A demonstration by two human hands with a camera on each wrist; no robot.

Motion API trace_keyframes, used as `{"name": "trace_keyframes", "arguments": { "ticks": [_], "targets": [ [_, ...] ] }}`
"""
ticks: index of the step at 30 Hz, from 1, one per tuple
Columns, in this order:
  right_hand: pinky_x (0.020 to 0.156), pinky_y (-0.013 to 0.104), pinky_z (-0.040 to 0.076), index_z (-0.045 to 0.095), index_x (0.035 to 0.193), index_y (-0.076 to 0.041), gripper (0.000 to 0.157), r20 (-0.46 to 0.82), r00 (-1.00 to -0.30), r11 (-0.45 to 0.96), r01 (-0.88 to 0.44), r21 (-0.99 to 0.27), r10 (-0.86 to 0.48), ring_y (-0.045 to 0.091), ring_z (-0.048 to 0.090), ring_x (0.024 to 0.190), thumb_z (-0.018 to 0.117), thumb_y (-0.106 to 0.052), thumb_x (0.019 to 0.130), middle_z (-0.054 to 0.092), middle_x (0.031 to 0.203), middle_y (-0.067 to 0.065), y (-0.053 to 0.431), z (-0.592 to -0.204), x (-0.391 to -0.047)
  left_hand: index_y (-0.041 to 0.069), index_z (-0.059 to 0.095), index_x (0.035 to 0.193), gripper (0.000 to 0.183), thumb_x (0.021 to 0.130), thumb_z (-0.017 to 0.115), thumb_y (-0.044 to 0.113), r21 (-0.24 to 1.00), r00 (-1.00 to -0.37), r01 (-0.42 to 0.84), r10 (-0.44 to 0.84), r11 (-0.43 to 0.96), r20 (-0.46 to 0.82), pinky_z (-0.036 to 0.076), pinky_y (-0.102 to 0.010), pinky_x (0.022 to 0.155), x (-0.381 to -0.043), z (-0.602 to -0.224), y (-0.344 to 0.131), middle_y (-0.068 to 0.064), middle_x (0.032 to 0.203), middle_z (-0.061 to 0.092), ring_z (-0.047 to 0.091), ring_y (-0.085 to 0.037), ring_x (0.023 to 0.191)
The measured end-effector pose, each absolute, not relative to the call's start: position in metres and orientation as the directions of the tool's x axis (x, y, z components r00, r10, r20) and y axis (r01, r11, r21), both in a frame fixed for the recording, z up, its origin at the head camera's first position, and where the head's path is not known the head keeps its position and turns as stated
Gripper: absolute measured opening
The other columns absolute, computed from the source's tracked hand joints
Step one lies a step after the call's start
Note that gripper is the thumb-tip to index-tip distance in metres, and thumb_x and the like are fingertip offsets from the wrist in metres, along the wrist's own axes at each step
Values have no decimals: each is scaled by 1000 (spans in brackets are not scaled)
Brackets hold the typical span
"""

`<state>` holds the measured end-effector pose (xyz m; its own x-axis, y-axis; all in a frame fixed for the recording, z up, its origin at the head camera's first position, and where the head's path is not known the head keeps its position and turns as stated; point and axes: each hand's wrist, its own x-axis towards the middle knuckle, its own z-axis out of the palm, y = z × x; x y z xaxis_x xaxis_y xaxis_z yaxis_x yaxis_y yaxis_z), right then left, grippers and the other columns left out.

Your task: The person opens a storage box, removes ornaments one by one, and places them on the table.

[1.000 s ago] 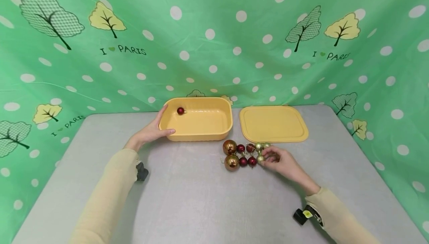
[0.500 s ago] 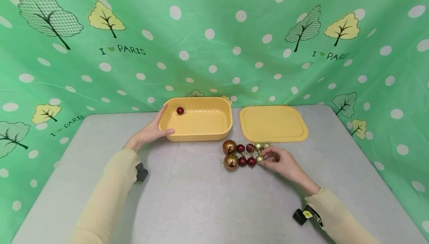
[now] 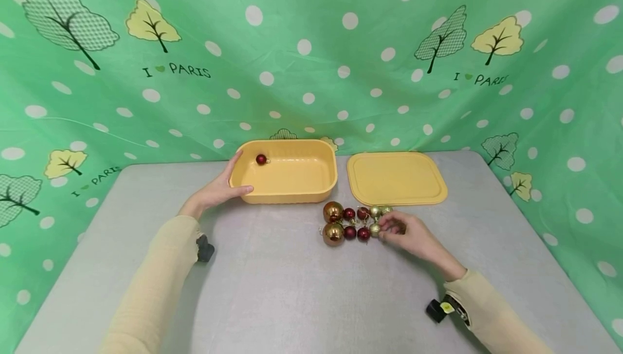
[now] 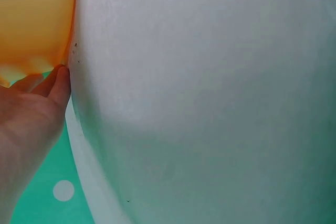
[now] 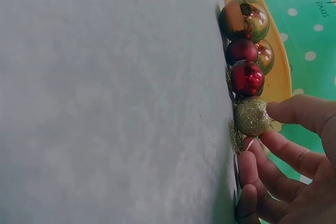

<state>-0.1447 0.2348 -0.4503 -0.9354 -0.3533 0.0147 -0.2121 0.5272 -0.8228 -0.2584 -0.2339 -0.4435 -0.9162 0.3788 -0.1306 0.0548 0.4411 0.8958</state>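
A yellow plastic container (image 3: 289,198) stands at the back of the table; my left hand (image 3: 216,189) holds its left end, thumb at the near rim and fingers along the side. Inside it lies one small dark red Christmas ball (image 3: 261,159). My right hand (image 3: 411,235) pinches a glittery gold Christmas ball (image 5: 253,116) between thumb and finger, down on the table. That ball ends the front of two rows, beside a shiny red ball (image 5: 247,78). Larger copper-gold balls (image 3: 333,234) form the left end of the rows. More small gold balls (image 3: 375,211) sit behind, partly hidden by the fingers.
A flat yellow lid (image 3: 396,178) lies right of the container, just behind the balls. The grey table (image 3: 302,294) ends at a green dotted cloth (image 3: 311,62) hanging behind and at both sides.
My right hand has edged slightly left with the glittery ball, and the front row of balls has shifted a little left with it. The left hand and container stay put.
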Motion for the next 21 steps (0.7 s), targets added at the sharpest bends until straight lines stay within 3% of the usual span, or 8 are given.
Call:
{"name": "trace_keyframes", "arguments": {
  "ticks": [9,21],
  "targets": [
    [71,28,53,64,107,3,28,14,-933,528,-215,-822,-359,21,60,82,72,-4,81,65,97,10,240,-446,-147,31,-9,155,105,88,71,22,897,-916,55,379,439,-129,8,-58,113,-258,-443,-234,-17,159,-9,9,-43,142],
    [75,32,53,62,111,4,27,117,-948,495,-257,-830,-297,24,61,83,69,1,85,65,104,17,225,-417,-159,31,-9,155,105,88,71,20,903,-915,56,383,427,-124,8,-58,113,-257,-442,-233,-18,159,-10,10,-44,142]
  ]
}}
